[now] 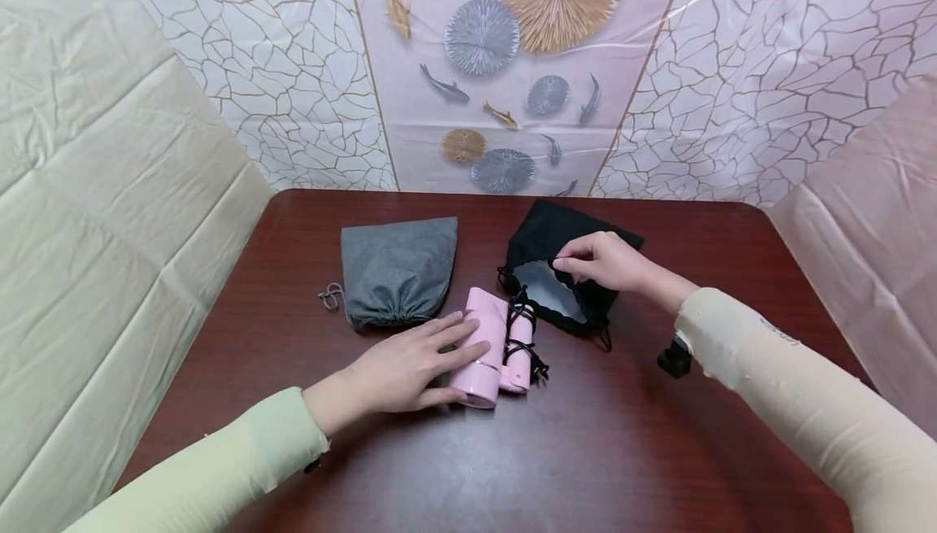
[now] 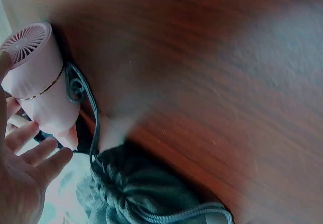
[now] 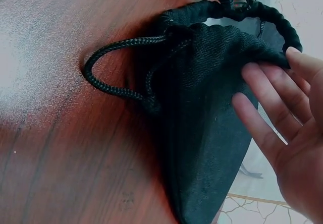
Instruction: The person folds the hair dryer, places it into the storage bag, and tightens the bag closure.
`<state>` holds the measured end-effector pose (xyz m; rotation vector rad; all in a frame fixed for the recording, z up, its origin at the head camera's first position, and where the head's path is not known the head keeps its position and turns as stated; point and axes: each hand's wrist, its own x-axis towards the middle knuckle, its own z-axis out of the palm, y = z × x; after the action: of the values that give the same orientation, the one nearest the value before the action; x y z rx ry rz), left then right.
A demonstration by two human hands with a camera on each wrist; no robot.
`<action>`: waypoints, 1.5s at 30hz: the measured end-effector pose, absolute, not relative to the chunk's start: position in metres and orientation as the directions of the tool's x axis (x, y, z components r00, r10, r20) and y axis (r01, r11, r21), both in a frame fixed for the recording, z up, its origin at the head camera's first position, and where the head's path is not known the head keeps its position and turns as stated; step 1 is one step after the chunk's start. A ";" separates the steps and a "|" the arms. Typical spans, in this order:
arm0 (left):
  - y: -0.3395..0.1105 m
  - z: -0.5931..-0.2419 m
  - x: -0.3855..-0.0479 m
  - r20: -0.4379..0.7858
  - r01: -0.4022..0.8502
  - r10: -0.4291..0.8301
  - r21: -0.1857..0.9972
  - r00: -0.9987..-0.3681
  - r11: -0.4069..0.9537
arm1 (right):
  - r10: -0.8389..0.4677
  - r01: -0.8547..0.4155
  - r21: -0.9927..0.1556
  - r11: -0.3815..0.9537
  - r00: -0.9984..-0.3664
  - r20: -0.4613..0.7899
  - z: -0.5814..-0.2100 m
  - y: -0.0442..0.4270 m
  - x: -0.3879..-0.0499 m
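A pink hair dryer (image 1: 492, 329) lies on the table, its black cord (image 1: 521, 346) wound around the folded handle. My left hand (image 1: 398, 366) rests on the dryer's barrel with fingers extended; in the left wrist view the fingers are beside the dryer (image 2: 40, 77), below its vented end. Behind and right of it is a black drawstring bag (image 1: 560, 228), its mouth held apart to show a pale lining (image 1: 549, 289). Between thumb and fingertips, my right hand (image 1: 611, 263) pinches the bag's rim. The right wrist view shows the black bag (image 3: 212, 82) with a cord loop.
A grey drawstring bag (image 1: 398, 268) with a gathered mouth lies at the back left, its cord (image 1: 332, 295) out to the side. The dark red wooden table (image 1: 556, 452) ends at a patterned cloth backdrop (image 1: 293, 69), with plain cloth hanging at both sides.
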<state>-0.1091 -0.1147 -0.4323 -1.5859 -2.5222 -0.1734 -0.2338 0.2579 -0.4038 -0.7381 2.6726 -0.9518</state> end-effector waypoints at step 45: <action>-0.069 -0.469 -0.076 0.408 0.687 0.699 -0.206 -0.587 0.697 | -0.462 -0.326 -0.656 0.681 -0.886 -0.040 -0.416 0.255 -0.234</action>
<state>-0.0758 -0.0689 -0.4689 -1.0676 -2.4448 0.0355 -0.2342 0.2553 -0.4163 -0.6388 2.6907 -0.9927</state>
